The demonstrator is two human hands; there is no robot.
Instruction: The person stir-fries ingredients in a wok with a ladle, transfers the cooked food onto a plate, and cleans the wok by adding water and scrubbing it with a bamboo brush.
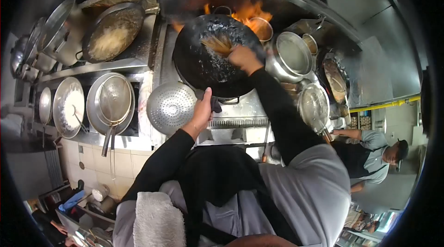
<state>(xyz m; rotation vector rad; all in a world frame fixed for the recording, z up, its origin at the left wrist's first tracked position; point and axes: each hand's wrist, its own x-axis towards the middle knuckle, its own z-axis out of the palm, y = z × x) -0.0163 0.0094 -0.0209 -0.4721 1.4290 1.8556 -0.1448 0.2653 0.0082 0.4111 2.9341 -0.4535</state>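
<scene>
A large black wok (203, 69) sits over the burner with flames (252, 13) rising behind it. My right hand (245, 59) is closed around a bamboo brush (217, 45), whose bristles are inside the wok and blurred. At the wok's near edge, my left hand (201, 113) is closed on a dark cloth (214, 103), with the thumb pointing up. Just left of that hand lies a round perforated strainer (172, 108). The wok's surface looks wet and shiny.
A second wok with pale frothy liquid (111, 39) stands at the back left. Mesh strainers (114, 99) rest at the left, metal bowls (294, 54) at the right. A co-worker in a dark cap (370, 154) stands at the right.
</scene>
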